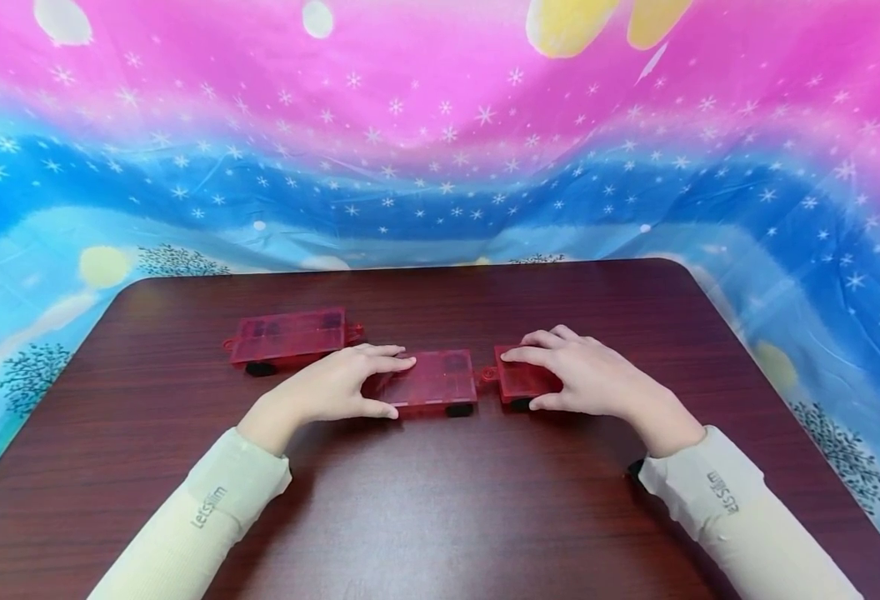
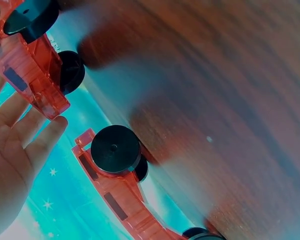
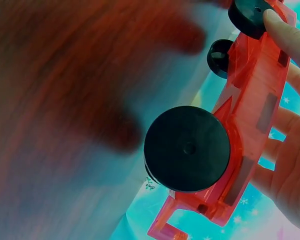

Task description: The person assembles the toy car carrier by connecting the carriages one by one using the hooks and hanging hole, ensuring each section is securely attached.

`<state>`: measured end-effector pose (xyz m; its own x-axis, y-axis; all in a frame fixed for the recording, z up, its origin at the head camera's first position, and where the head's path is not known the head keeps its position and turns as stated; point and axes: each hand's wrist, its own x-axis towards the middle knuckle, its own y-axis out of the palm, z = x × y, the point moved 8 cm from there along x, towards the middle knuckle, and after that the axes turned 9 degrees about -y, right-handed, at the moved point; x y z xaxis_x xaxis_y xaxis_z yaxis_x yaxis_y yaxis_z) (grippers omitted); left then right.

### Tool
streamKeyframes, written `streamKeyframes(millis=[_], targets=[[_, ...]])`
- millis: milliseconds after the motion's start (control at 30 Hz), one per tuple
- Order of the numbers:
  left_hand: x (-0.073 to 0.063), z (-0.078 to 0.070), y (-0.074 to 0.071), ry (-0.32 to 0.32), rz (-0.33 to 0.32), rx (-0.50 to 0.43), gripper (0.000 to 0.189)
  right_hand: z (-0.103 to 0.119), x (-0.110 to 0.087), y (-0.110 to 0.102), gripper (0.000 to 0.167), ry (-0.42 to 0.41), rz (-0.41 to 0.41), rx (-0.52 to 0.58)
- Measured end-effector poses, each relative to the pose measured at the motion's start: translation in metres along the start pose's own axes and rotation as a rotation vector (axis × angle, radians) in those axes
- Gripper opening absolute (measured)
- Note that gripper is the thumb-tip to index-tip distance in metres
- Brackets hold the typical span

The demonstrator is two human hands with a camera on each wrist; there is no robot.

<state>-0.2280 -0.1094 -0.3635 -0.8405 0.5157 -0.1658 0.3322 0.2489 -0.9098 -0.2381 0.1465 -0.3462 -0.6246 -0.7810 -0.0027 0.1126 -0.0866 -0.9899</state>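
My left hand [image 1: 338, 383] grips the left end of a see-through red plastic toy wagon [image 1: 440, 379] with black wheels, thumb along its near side and fingers across the top. My right hand [image 1: 586, 371] holds a second red wagon [image 1: 518, 379] from its right end, covering much of it. In the right wrist view the thumb lies by a black wheel [image 3: 247, 19] of this wagon. A small red ring coupling [image 1: 488, 374] sits between the two wagons; whether it is hooked cannot be told. Both wagons stand on the table in line.
A third red wagon [image 1: 290, 337], with a coupling at each end, stands behind my left hand. The dark wood table [image 1: 440, 517] has rounded far corners. A pink and blue patterned cloth [image 1: 440, 150] hangs around its far side. Something small and black [image 1: 633, 472] shows by the right sleeve.
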Motion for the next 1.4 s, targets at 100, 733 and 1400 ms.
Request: streamKeyframes(millis=[100,733,1400], targets=[[0.000,0.000,0.000,-0.001,0.007,-0.005,0.072,-0.001,-0.001,0.002,0.069,0.005,0.002,0.000],[-0.008,-0.001,-0.004,0.000,-0.023,0.009,0.077,-0.004,-0.008,-0.003,0.071,0.048,-0.008,-0.024],[-0.058,0.065,-0.051,-0.125,-0.188,0.013,0.073,0.021,0.038,-0.014,0.070,-0.014,-0.052,0.137]])
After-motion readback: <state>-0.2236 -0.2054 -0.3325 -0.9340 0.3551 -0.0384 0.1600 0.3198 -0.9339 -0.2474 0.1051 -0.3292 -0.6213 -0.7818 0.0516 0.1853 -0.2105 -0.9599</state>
